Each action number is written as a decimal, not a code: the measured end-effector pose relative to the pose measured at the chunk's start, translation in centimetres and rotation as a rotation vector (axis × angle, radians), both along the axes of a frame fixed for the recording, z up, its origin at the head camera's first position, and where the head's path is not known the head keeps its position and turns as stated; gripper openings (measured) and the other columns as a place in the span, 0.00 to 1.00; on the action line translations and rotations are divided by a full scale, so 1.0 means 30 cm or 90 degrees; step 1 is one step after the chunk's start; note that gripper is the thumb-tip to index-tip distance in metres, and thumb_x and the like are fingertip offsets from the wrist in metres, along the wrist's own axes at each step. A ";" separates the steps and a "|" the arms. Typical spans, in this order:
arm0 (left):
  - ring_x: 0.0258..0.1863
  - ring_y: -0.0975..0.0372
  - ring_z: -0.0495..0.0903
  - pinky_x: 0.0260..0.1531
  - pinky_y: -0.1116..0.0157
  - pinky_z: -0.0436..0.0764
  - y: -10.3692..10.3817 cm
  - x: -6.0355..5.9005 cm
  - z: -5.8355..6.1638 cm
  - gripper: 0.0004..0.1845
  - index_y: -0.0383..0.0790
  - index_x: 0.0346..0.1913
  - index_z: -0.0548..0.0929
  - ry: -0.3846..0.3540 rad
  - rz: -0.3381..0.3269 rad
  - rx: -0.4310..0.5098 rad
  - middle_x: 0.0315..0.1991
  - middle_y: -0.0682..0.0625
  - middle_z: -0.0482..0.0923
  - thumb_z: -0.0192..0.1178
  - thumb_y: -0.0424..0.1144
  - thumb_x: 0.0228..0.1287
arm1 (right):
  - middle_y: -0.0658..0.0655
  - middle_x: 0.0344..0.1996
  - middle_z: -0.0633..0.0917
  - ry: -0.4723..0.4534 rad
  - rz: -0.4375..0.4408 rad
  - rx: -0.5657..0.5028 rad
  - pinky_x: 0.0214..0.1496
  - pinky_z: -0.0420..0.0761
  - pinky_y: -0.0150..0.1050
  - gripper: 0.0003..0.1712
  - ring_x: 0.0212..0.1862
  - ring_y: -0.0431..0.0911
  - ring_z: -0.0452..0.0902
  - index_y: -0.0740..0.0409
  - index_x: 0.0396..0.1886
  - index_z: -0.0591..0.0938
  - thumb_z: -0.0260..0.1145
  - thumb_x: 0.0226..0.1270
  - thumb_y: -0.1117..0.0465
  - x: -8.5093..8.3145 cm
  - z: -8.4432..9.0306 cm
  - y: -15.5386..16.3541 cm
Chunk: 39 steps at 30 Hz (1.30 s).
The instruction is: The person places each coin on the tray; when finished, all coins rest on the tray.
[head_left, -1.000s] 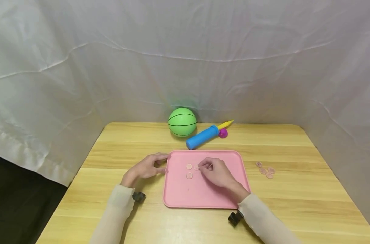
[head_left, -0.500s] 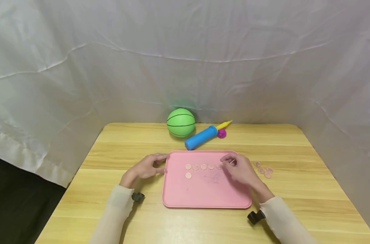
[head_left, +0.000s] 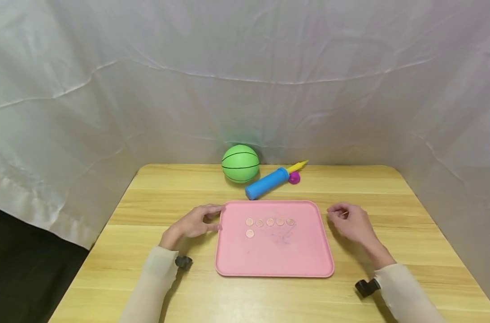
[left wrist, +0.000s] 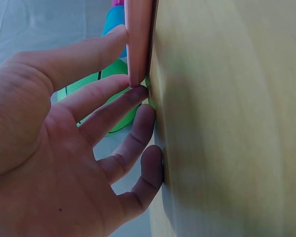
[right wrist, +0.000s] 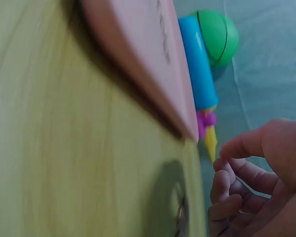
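A pink tray (head_left: 277, 258) lies mid-table with several small copper coins (head_left: 270, 222) in a row and one more coin (head_left: 249, 233) below the row's left end. My left hand (head_left: 204, 220) rests against the tray's left edge (left wrist: 138, 44), thumb on the rim and fingers fairly straight on the table. My right hand (head_left: 341, 217) hovers over the table just right of the tray. Its fingers (right wrist: 227, 185) are loosely curled, with nothing visibly pinched. One coin (right wrist: 180, 215) lies on the wood under them. The other loose coins there are hidden by the hand.
A green ball (head_left: 240, 163) and a blue hand pump (head_left: 267, 182) with a yellow tip lie at the table's back edge behind the tray. White cloth walls the table on three sides. Bare wood shows in front of the tray and to the left.
My right hand left the tray and moved right onto the table beside it, covering the loose coins. The row of coins on the tray now shows in full. The left hand stayed.
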<state>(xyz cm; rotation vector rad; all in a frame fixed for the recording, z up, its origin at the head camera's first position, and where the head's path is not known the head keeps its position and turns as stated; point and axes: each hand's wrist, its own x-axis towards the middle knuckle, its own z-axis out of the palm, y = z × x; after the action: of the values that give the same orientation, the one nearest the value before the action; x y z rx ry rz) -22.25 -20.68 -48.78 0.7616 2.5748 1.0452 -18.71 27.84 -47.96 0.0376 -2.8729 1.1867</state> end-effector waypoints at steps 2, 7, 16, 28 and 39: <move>0.67 0.42 0.81 0.72 0.41 0.81 0.002 0.001 -0.001 0.34 0.33 0.79 0.74 -0.001 -0.001 0.003 0.76 0.34 0.76 0.72 0.37 0.74 | 0.58 0.38 0.90 0.010 -0.013 0.024 0.36 0.79 0.30 0.11 0.38 0.43 0.80 0.61 0.49 0.89 0.69 0.78 0.58 -0.002 -0.009 0.027; 0.68 0.41 0.80 0.72 0.41 0.81 0.003 0.001 -0.001 0.34 0.33 0.79 0.74 -0.003 -0.001 0.006 0.77 0.34 0.76 0.71 0.37 0.74 | 0.56 0.37 0.90 0.028 -0.028 0.065 0.37 0.78 0.30 0.11 0.37 0.43 0.79 0.60 0.47 0.90 0.72 0.76 0.56 -0.009 -0.024 0.085; 0.68 0.41 0.80 0.72 0.41 0.81 0.004 -0.003 -0.005 0.35 0.33 0.79 0.74 -0.002 -0.007 0.010 0.76 0.34 0.77 0.71 0.37 0.74 | 0.57 0.40 0.91 -0.031 -0.027 0.088 0.39 0.78 0.31 0.22 0.39 0.43 0.82 0.64 0.52 0.90 0.76 0.75 0.49 -0.015 -0.024 0.157; 0.65 0.43 0.82 0.69 0.42 0.83 -0.003 -0.002 -0.002 0.34 0.32 0.78 0.75 0.014 -0.006 0.005 0.76 0.33 0.77 0.72 0.37 0.73 | 0.57 0.39 0.93 -0.044 -0.002 0.112 0.43 0.81 0.36 0.22 0.40 0.43 0.83 0.63 0.49 0.91 0.75 0.75 0.47 -0.027 -0.038 0.152; 0.63 0.45 0.82 0.68 0.43 0.84 -0.006 -0.007 0.000 0.34 0.32 0.78 0.74 0.021 -0.013 -0.004 0.75 0.34 0.78 0.72 0.37 0.74 | 0.56 0.32 0.88 -0.141 0.058 0.147 0.40 0.80 0.38 0.21 0.36 0.46 0.80 0.69 0.46 0.88 0.71 0.78 0.51 -0.073 0.003 0.160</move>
<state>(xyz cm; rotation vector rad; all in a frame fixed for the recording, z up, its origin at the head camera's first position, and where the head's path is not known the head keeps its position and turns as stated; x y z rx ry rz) -22.46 -20.85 -48.80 0.8096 2.5910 1.0264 -20.91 32.64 -47.86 0.0443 -3.2222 0.9186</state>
